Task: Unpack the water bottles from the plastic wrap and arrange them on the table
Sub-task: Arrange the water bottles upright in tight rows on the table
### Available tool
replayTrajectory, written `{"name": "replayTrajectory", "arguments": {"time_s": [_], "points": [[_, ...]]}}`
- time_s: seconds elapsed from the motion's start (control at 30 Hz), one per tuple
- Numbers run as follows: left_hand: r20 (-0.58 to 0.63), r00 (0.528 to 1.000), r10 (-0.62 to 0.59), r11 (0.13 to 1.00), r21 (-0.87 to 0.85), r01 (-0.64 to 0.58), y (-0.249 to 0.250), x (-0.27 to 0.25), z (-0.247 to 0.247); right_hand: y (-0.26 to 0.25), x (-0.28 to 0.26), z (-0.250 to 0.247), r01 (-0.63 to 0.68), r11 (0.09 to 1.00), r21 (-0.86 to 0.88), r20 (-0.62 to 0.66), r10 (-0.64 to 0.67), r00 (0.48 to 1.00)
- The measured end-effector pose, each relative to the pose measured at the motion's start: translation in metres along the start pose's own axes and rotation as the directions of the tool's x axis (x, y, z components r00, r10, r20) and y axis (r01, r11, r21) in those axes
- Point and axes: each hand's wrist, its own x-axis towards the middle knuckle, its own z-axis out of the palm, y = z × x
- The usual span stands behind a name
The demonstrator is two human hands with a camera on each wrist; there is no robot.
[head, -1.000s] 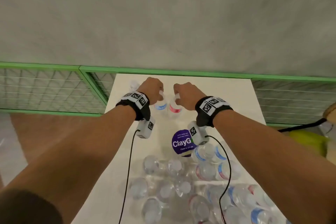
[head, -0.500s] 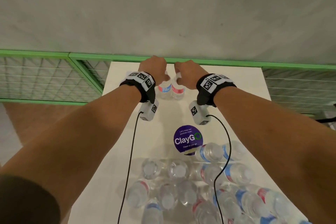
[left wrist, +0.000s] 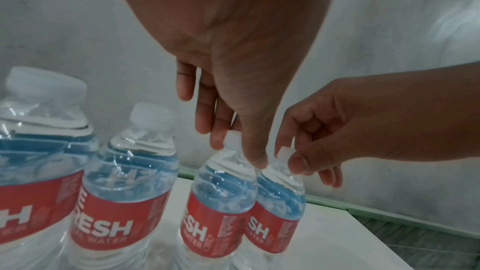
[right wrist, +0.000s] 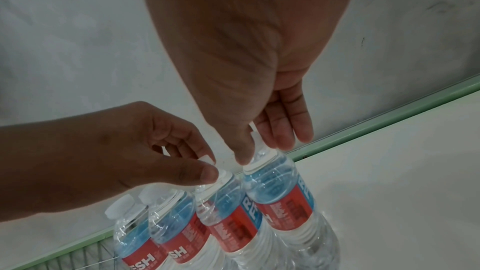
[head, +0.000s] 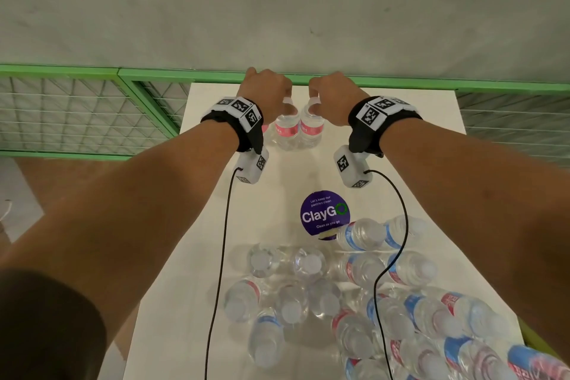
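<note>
While both hands reach to the far end of the white tabletop [head: 401, 139], the step in hand looks like standing two more bottles into a row there. Behind it run a green rail [head: 92, 72] and a grey wall [head: 277, 3]. Nearer the person lies the loose heap of bottles [head: 385, 302], many on their sides, beside a purple ClayGo sticker [head: 324, 214]. The left hand [head: 266, 91] has its fingers [left wrist: 218, 141] pinched on the cap of the left bottle [head: 287, 131]; the right hand [head: 334, 92] pinches the cap of the right bottle [head: 311, 129]. Both stand upright, touching. Next, I judge, the fingers must let go without tipping them.
</note>
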Motion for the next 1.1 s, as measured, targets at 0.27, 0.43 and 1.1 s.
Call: {"name": "replayTrajectory", "arguments": {"time_s": [0.27, 0.43, 1.1], "points": [[0.046, 0.998, 0.033, 0.999, -0.01, -0.033, -0.002, 0.0, 0.003, -0.003, -0.003, -0.003, 0.019, 0.999, 0.025, 0.019, -0.02, 1.0], [0.003, 1.0, -0.019, 1.0, 0.016, 0.019, -0.002, -0.003, 0.002, -0.006, -0.001, -0.004, 0.031, 0.999, 0.037, 0.028, -0.032, 0.999], [0.015, 1.0, 0.027, 0.995, 0.094, -0.028, -0.002, -0.011, 0.003, -0.008, -0.008, 0.002, -0.037, 0.996, 0.085, 0.01, 0.036, 0.999]]}}
